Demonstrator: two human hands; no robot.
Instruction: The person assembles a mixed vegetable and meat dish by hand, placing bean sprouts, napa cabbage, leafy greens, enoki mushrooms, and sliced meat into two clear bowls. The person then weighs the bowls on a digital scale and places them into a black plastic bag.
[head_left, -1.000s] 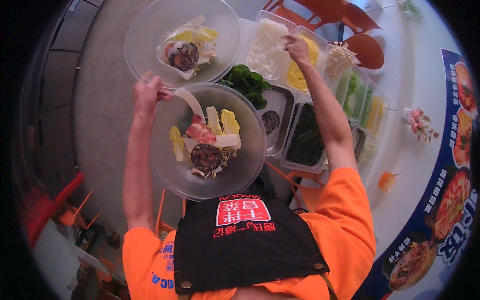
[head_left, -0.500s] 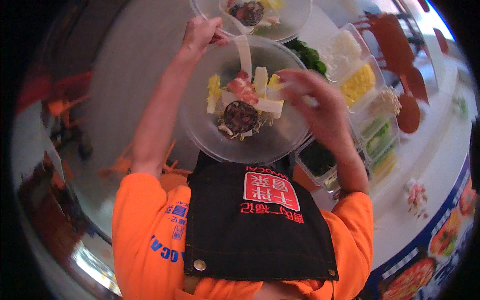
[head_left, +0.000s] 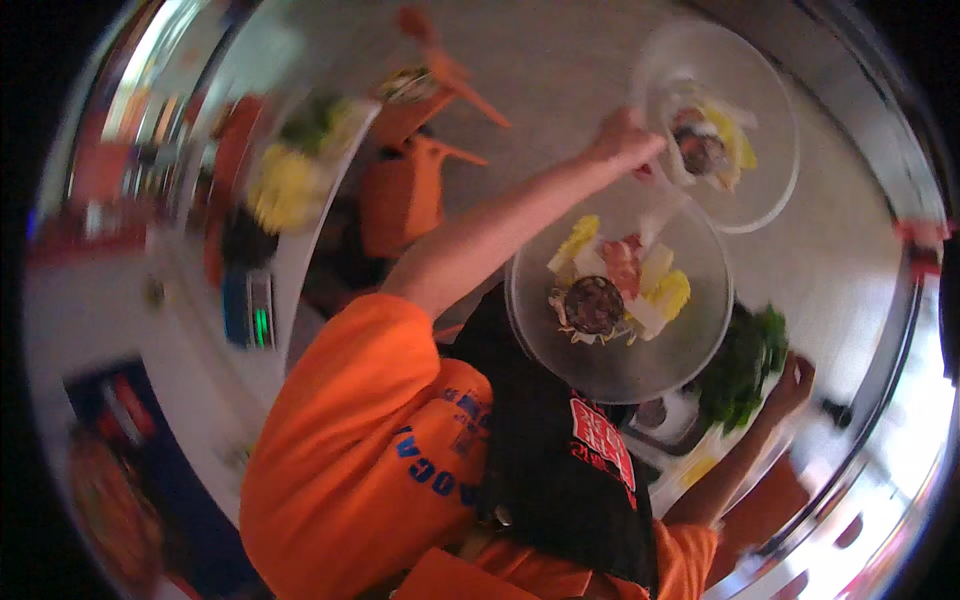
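My left hand (head_left: 630, 145) is closed at the point where two clear plastic bowls meet, gripping their rims. The near bowl (head_left: 690, 335) is in front of my apron, holding a dark round clump (head_left: 594, 305), reddish meat slices (head_left: 624, 264), yellow-white cabbage pieces (head_left: 665, 293) and thin sprouts. A pale strip (head_left: 660, 215) lies by its far side. The far bowl (head_left: 770, 190), to the right of my hand, contains similar food. My right hand (head_left: 795, 385) is beside a heap of green leaves (head_left: 745, 365); its fingers are blurred and partly hidden.
Clear containers (head_left: 665, 420) of ingredients stand below the near bowl at right. Orange stools (head_left: 400, 200) are beyond my left arm. On the left, a table holds yellow vegetables (head_left: 285, 185) and a scale (head_left: 258, 310) with a green display. A food-picture banner (head_left: 120, 480) hangs lower left.
The view has swung, so the bowls now appear farther right. My right hand has left the near bowl and moved to the green leaves. My left hand keeps its grip on the bowls.
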